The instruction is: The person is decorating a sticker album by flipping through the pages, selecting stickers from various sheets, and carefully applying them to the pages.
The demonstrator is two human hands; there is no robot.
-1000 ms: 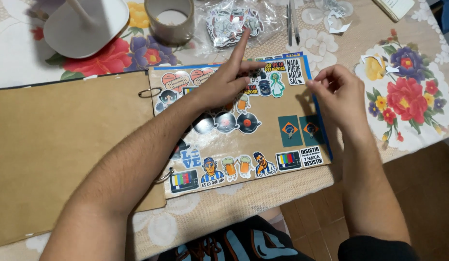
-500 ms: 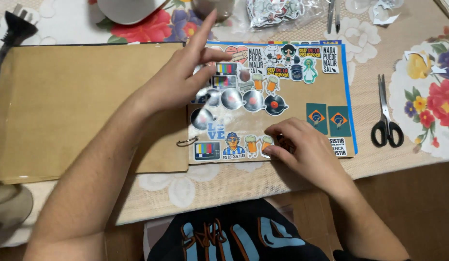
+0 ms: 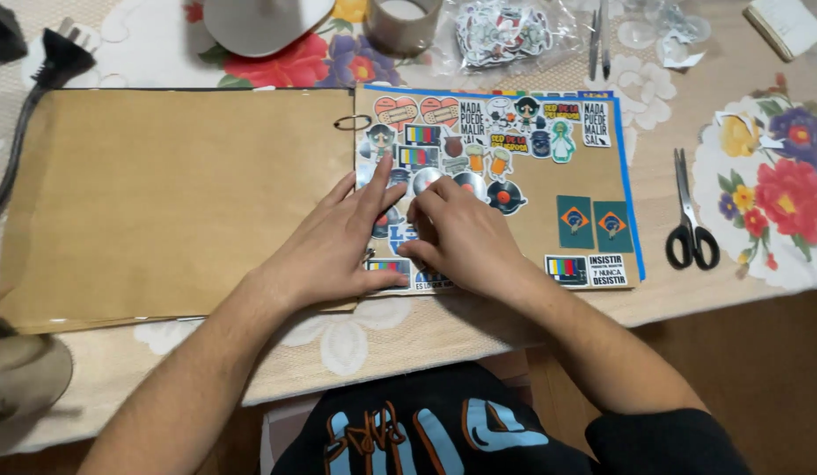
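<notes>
A brown ring-bound album (image 3: 179,202) lies open on the table. Its right page (image 3: 531,233) is covered with several colourful stickers and has a blue edge. My left hand (image 3: 338,242) rests flat on the page near the binding ring (image 3: 351,122), fingers spread, index finger pointing up at round stickers. My right hand (image 3: 457,233) lies beside it, fingers curled and pressing on stickers at the page's lower left. I cannot tell whether the fingertips pinch a sticker. The two hands almost touch.
Black-handled scissors (image 3: 687,220) lie right of the album. A tape roll (image 3: 401,19), a clear bag of stickers (image 3: 501,31), tweezers (image 3: 598,40) and a grey lamp base (image 3: 263,22) sit behind it. A black plug and cable (image 3: 47,66) lie at far left. The tablecloth is floral.
My right hand moved left from the page's lower middle to meet my left hand. My left hand slid down the page. The view shifted so the album sits more central.
</notes>
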